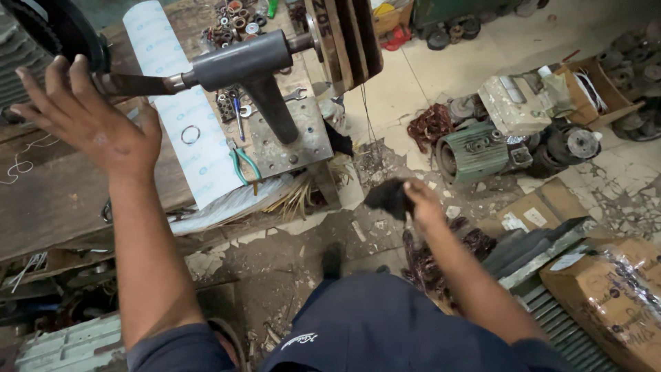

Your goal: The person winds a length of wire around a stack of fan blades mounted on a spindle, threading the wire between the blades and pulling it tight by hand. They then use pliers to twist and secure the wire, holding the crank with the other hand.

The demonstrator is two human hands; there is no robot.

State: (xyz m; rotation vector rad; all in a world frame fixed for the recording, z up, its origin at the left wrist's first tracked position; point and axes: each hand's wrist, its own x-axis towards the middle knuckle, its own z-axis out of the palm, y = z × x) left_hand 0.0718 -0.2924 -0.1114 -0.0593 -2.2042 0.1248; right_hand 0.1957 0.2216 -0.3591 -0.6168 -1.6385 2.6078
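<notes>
The right hand (421,201) is closed on a dark rag (390,196), held low over the cracked floor, below and right of the stand (265,86). The left hand (93,117) hangs open, fingers spread (holding nothing), above the bench (62,200) to the stand's left — its fingertips near a black wheel (58,27). Between hand and stand lies a white sheet (182,117) with a ring (191,134) on it; green pliers (242,162) rest at the stand's base. Farther right of the stand — a green motor (471,151).
</notes>
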